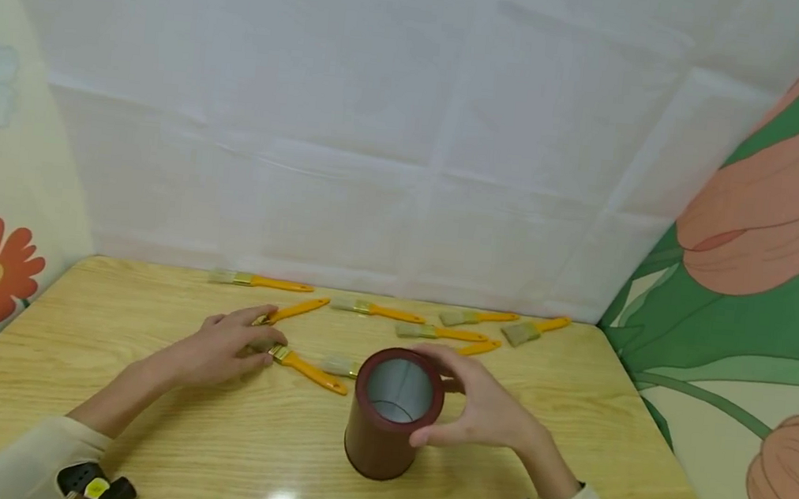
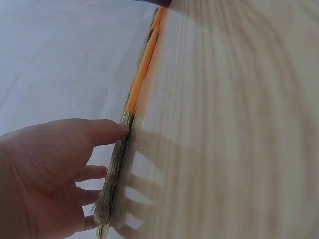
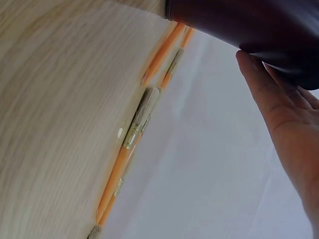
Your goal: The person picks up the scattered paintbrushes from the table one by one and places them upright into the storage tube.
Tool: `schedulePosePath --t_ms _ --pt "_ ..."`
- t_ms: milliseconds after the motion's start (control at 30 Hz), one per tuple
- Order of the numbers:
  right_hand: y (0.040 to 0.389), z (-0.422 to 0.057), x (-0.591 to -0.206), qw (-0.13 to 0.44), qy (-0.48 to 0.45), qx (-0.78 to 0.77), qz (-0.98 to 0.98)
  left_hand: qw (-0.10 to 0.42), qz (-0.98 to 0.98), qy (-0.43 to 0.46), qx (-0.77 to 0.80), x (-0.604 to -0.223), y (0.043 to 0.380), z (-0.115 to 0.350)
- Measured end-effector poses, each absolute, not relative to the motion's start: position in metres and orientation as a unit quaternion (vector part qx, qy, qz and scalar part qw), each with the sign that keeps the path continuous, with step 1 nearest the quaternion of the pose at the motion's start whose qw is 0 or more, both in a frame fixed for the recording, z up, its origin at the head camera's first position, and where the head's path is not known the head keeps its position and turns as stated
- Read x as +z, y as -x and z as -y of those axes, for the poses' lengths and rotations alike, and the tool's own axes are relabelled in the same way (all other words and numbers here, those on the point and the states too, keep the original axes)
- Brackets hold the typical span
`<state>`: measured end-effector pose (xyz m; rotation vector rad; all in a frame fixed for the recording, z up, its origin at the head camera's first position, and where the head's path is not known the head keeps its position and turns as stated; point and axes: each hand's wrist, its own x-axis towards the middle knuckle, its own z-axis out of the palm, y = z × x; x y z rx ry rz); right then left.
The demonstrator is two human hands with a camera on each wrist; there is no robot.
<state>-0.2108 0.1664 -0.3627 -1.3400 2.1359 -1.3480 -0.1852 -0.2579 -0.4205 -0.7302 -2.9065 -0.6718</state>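
My left hand (image 1: 230,350) is low over the table at a flat paintbrush (image 1: 315,374) with a yellow-orange handle. Its thumb and fingers pinch the brush near the metal band, and the handle points right. The left wrist view shows the thumb (image 2: 112,132) at the band of that brush (image 2: 142,74), with the other fingers behind the bristles. To the right stands a brown cylindrical cup (image 1: 377,446) with a grey lining. My right hand (image 1: 489,408) grips it by the upper side, thumb in front and fingers behind. The dark cup (image 3: 234,25) also fills the top of the right wrist view.
Several similar paintbrushes lie along the back of the wooden table (image 1: 212,439), such as one at far left (image 1: 282,284) and one at far right (image 1: 538,331). Another brush (image 1: 339,366) is partly hidden behind the cup. A white cloth (image 1: 304,194) hangs behind.
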Motion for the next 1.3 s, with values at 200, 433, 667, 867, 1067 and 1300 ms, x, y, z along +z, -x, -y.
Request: schedulePosePath --t_ms 200,433,667,867,1067,1300 --pt "0.210 -0.163 -0.365 0.136 0.471 -0.460 -0.740 0.045 0.944 0.240 -0.221 -0.420 0.185 0.258" --pt "0.208 -0.163 -0.366 0.141 0.465 -0.461 -0.743 0.070 0.942 0.247 -0.217 -0.420 0.187 0.255" --pt "0.208 -0.163 -0.367 0.150 0.457 -0.459 -0.747 0.079 0.947 0.235 -0.205 -0.418 0.187 0.255" --pt "0.206 -0.162 -0.368 0.157 0.453 -0.459 -0.748 0.056 0.940 0.236 -0.239 -0.411 0.186 0.260" --pt "0.205 -0.161 -0.368 0.151 0.455 -0.450 -0.754 -0.008 0.904 0.270 -0.330 -0.406 0.190 0.272" --pt "0.203 -0.160 -0.366 0.146 0.458 -0.445 -0.756 -0.091 0.857 0.231 -0.452 -0.384 0.185 0.277"
